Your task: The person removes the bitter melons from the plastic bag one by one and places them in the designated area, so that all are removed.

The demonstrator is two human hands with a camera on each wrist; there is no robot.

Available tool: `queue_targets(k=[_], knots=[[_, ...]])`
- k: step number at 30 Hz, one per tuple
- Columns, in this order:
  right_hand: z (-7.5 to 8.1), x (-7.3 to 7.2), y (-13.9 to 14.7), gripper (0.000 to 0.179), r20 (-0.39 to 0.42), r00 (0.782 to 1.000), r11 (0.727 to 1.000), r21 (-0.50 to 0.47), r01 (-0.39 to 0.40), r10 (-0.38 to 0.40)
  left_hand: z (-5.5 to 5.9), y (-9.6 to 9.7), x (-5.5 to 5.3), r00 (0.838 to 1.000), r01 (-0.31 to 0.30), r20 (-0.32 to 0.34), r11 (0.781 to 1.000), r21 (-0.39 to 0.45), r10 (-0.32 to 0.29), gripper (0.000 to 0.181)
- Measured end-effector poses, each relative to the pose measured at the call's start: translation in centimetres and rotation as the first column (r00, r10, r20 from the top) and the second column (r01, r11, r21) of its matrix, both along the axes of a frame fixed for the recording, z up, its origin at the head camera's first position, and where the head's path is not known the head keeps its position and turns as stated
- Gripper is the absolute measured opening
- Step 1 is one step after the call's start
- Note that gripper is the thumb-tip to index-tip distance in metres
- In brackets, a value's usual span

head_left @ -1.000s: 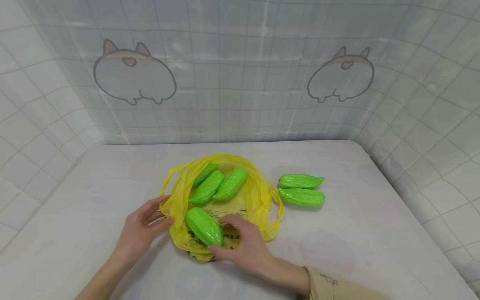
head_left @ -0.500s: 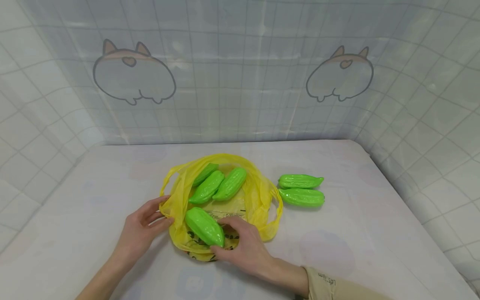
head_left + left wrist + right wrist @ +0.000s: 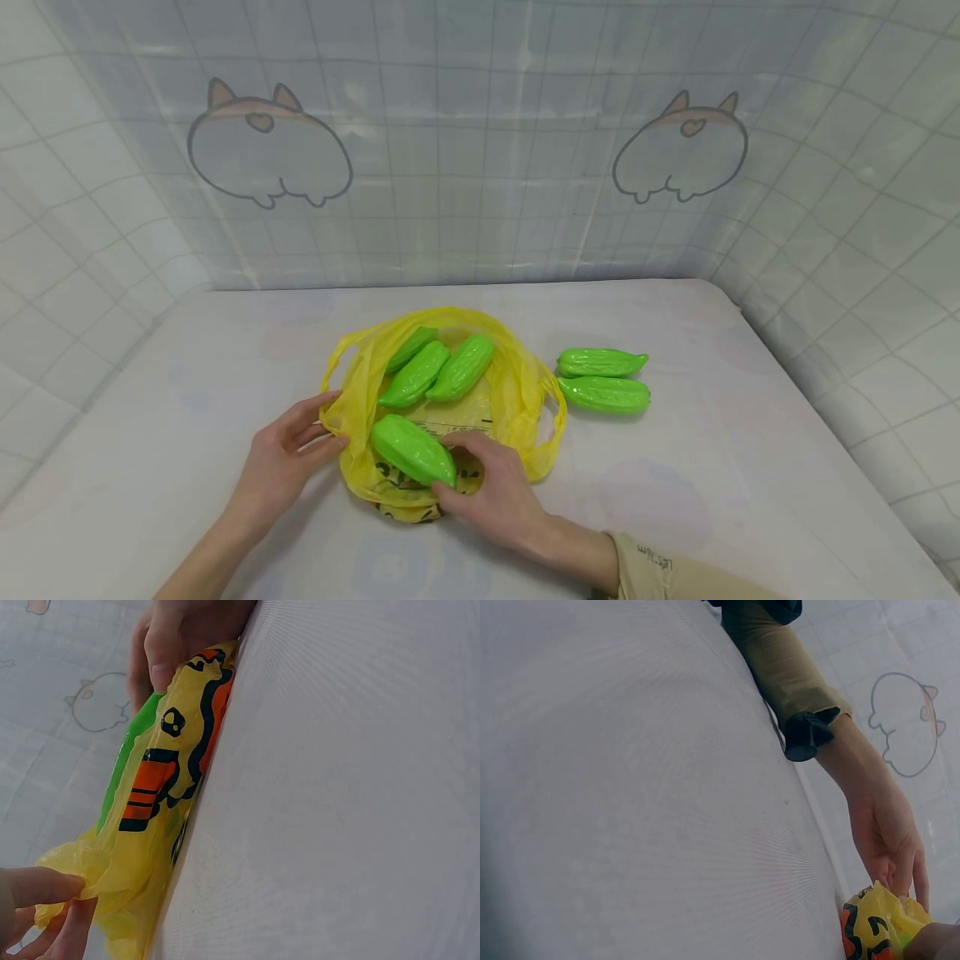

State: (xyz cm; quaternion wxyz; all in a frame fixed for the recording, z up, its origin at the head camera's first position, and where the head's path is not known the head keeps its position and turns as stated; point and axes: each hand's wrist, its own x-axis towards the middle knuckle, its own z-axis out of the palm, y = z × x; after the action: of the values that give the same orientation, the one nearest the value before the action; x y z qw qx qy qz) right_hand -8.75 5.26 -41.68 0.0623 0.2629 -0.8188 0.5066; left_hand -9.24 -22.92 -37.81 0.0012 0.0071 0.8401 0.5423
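A yellow plastic bag (image 3: 517, 408) lies with its mouth spread wide. My left hand (image 3: 281, 454) pinches its left edge between thumb and fingers, also visible in the left wrist view, where the left hand (image 3: 45, 907) grips crumpled film. At the front of the bag's mouth lies a glossy green bitter melon (image 3: 412, 450), slanting down to the right. My right hand (image 3: 498, 492) holds that melon's right end between thumb and fingers. Further back inside the bag, several more green melons (image 3: 461, 368) rest side by side. The right wrist view shows mostly tabletop, with the bag (image 3: 874, 922) in a corner.
Two more green melons (image 3: 603, 395) lie together on the white tabletop (image 3: 720, 467), right of the bag. A loop handle (image 3: 558, 425) sticks out on the bag's right side. Grid-patterned sheeting (image 3: 480, 167) rises behind the table and along both sides.
The front melon's right end has swung slightly to the right, with my right hand moving along with it. My left hand keeps its place on the bag's edge.
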Motion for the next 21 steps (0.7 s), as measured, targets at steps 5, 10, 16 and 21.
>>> queue_targets(k=[5, 10, 16, 21], knots=[[-0.03, 0.0, 0.02, 0.047, 0.01, 1.0, 1.0, -0.018, 0.013, -0.013, -0.11, -0.12, -0.06, 1.0, 0.005, -0.005, 1.0, -0.001, -0.005, 0.062], [-0.06, -0.06, 0.17, 0.046, 0.015, 1.0, 0.999, -0.042, 0.013, -0.013, -0.2, -0.22, -0.14, 1.0, 0.005, 0.003, 1.0, 0.007, -0.005, 0.062], [0.04, -0.03, 0.45, 0.045, 0.021, 1.0, 0.999, -0.052, 0.01, -0.009, -0.29, -0.25, -0.19, 1.0, 0.001, 0.014, 1.0, 0.017, -0.002, 0.063], [0.16, -0.04, 0.83, 0.044, 0.025, 1.0, 0.998, -0.061, 0.004, -0.003, -0.3, -0.28, -0.21, 1.0, 0.001, 0.013, 1.0, 0.017, -0.002, 0.063]])
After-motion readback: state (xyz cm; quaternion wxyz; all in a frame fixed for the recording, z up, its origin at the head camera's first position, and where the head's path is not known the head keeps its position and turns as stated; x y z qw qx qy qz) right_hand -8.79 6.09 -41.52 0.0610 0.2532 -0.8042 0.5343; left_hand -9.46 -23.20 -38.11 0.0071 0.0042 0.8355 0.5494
